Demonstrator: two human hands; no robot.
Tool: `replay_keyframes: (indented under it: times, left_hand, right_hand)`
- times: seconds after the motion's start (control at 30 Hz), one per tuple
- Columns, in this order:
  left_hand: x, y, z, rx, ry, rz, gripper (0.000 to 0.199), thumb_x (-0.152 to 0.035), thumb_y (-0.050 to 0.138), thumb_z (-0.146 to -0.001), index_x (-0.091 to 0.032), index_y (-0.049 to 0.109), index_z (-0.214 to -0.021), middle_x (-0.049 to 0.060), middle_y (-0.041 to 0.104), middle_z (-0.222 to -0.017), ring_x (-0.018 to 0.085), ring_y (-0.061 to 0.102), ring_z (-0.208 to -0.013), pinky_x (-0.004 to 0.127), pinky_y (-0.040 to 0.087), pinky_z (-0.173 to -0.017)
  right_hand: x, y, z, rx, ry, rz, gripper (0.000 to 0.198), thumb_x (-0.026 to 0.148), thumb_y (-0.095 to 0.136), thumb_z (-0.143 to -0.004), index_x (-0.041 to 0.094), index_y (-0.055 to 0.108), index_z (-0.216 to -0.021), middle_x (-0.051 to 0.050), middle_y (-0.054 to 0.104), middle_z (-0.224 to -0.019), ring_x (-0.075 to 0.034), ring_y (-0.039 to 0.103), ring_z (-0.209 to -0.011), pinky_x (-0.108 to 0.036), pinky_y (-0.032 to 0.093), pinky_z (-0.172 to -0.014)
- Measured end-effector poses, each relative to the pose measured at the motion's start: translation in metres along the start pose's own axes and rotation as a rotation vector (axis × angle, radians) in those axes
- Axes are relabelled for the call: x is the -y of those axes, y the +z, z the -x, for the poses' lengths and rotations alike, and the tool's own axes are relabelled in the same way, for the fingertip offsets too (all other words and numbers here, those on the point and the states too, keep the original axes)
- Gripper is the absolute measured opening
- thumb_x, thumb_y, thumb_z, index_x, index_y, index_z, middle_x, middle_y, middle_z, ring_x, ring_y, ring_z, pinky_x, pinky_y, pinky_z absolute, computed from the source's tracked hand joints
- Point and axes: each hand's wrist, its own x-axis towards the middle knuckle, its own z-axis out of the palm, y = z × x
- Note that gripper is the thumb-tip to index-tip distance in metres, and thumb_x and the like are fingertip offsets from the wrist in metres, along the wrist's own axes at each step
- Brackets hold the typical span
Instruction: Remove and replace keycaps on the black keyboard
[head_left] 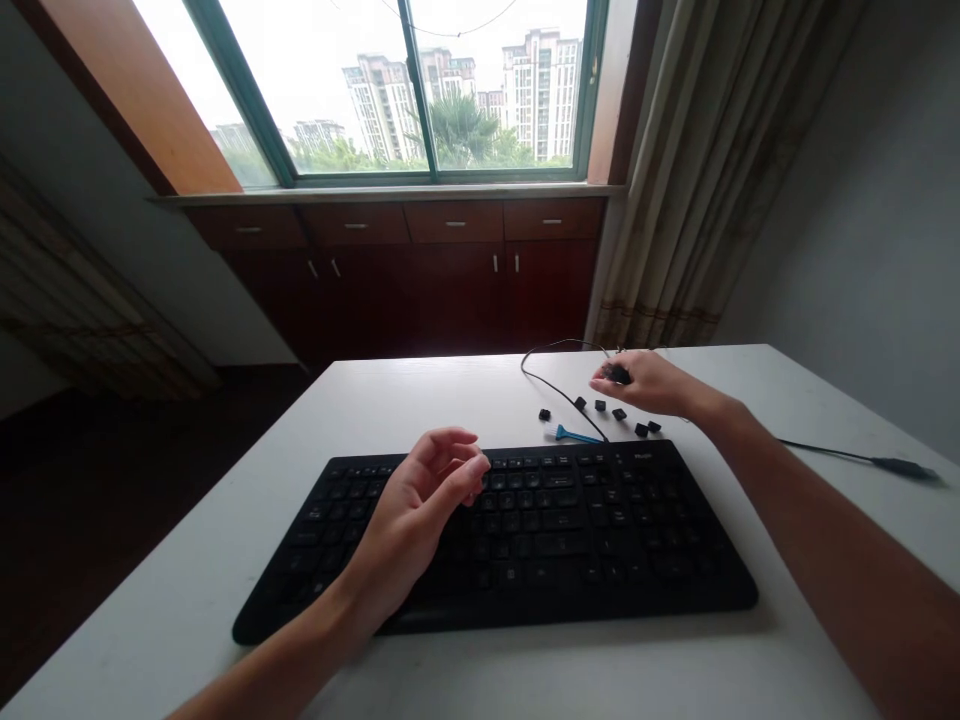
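Note:
A black keyboard point(547, 545) lies on the white table, several key spots looking dark or bare. Above its left half, my left hand point(420, 500) hovers with fingers loosely curled and apart, nothing visible in them. My right hand point(649, 380) is beyond the keyboard's far right edge, fingers closed around a dark bundle point(616, 373) that looks like the gathered black cable point(551, 384). Just in front of that hand, several loose black keycaps point(600, 405) are scattered. A small blue brush point(574, 435) with white bristles rests against the keyboard's back edge.
The white table point(285, 430) ends at a far edge just past my right hand. A dark plug end point(904, 468) of the cable lies at the right. Beyond are a red-brown cabinet point(420, 290), a window and a curtain point(682, 200).

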Motion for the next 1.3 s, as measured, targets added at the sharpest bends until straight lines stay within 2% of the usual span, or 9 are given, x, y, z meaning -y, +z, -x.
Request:
replay_keyframes:
  times: [0.1,0.23,0.43,0.73,0.87,0.93,1.07,1.2,1.3]
  left_hand:
    - [-0.001,0.001,-0.001,0.0,-0.003,-0.016,0.027,-0.038,0.073,-0.093,-0.024,0.062,-0.113,-0.001,0.06,-0.094,0.011,0.054,-0.082,0.021,0.048,-0.076]
    - [-0.001,0.002,-0.002,-0.013,0.005,-0.041,0.028,-0.038,0.074,-0.093,-0.024,0.061,-0.113,-0.001,0.059,-0.094,0.011,0.053,-0.081,0.02,0.047,-0.074]
    - [-0.001,0.001,-0.002,-0.013,0.009,-0.074,0.028,-0.039,0.074,-0.093,-0.025,0.061,-0.114,-0.001,0.059,-0.095,0.011,0.053,-0.081,0.02,0.048,-0.073]
    - [-0.002,0.002,-0.001,-0.011,0.003,-0.056,0.028,-0.038,0.075,-0.092,-0.024,0.062,-0.113,-0.001,0.06,-0.096,0.01,0.055,-0.082,0.019,0.049,-0.073]
    - [-0.001,0.002,-0.001,0.001,0.001,-0.006,0.027,-0.036,0.074,-0.093,-0.024,0.062,-0.113,-0.001,0.061,-0.094,0.009,0.055,-0.08,0.019,0.05,-0.074]
    - [0.0,0.003,-0.001,0.01,-0.021,0.02,0.028,-0.036,0.075,-0.092,-0.024,0.063,-0.115,0.0,0.063,-0.096,0.01,0.058,-0.081,0.019,0.052,-0.074]
    - [-0.002,0.005,0.0,-0.001,-0.06,0.066,0.033,-0.036,0.076,-0.092,-0.024,0.063,-0.12,0.002,0.067,-0.106,0.013,0.064,-0.092,0.021,0.057,-0.078]
    - [-0.003,0.007,-0.002,-0.039,-0.058,0.168,0.033,-0.036,0.075,-0.092,-0.023,0.066,-0.122,0.004,0.069,-0.115,0.016,0.066,-0.102,0.025,0.06,-0.086]
    - [-0.002,0.005,-0.005,-0.009,-0.063,0.202,0.03,-0.037,0.074,-0.094,-0.019,0.07,-0.117,0.007,0.071,-0.111,0.018,0.068,-0.105,0.025,0.059,-0.09]
  right_hand:
    - [0.01,0.009,-0.001,0.0,-0.087,0.022,0.03,0.043,0.062,-0.094,0.021,0.079,-0.103,-0.008,0.076,-0.108,-0.023,0.07,-0.094,-0.03,0.052,-0.081]
    - [0.032,0.028,0.002,0.018,-0.185,0.061,0.024,0.036,0.062,-0.095,0.025,0.078,-0.109,-0.004,0.074,-0.117,-0.022,0.07,-0.098,-0.029,0.052,-0.085]
    - [0.049,0.053,0.008,0.024,-0.222,0.167,0.021,0.022,0.067,-0.09,0.025,0.078,-0.108,-0.005,0.075,-0.118,-0.025,0.071,-0.096,-0.032,0.05,-0.08]
    - [0.051,0.057,0.008,-0.057,-0.149,0.117,0.014,0.023,0.069,-0.089,0.024,0.077,-0.101,-0.006,0.078,-0.105,-0.025,0.071,-0.092,-0.033,0.049,-0.079]
    - [0.061,0.054,0.01,-0.089,-0.146,-0.023,0.018,0.036,0.065,-0.095,0.024,0.074,-0.106,-0.003,0.078,-0.098,-0.02,0.071,-0.084,-0.03,0.052,-0.074]
    - [0.073,0.054,0.012,-0.109,-0.204,-0.145,0.02,0.037,0.068,-0.094,0.025,0.072,-0.109,-0.002,0.078,-0.1,-0.017,0.071,-0.084,-0.028,0.054,-0.075]
    - [0.101,0.057,0.023,-0.194,-0.451,-0.341,0.025,0.021,0.071,-0.089,0.025,0.069,-0.114,-0.002,0.075,-0.114,-0.017,0.07,-0.096,-0.03,0.053,-0.087]
    - [0.117,0.062,0.033,-0.223,-0.609,-0.3,0.04,0.006,0.065,-0.084,0.024,0.064,-0.12,-0.002,0.073,-0.116,-0.015,0.069,-0.087,-0.027,0.052,-0.074]
    - [0.119,0.065,0.038,-0.228,-0.704,-0.257,0.049,0.0,0.06,-0.08,0.023,0.061,-0.123,-0.004,0.073,-0.116,-0.017,0.07,-0.092,-0.027,0.053,-0.074]
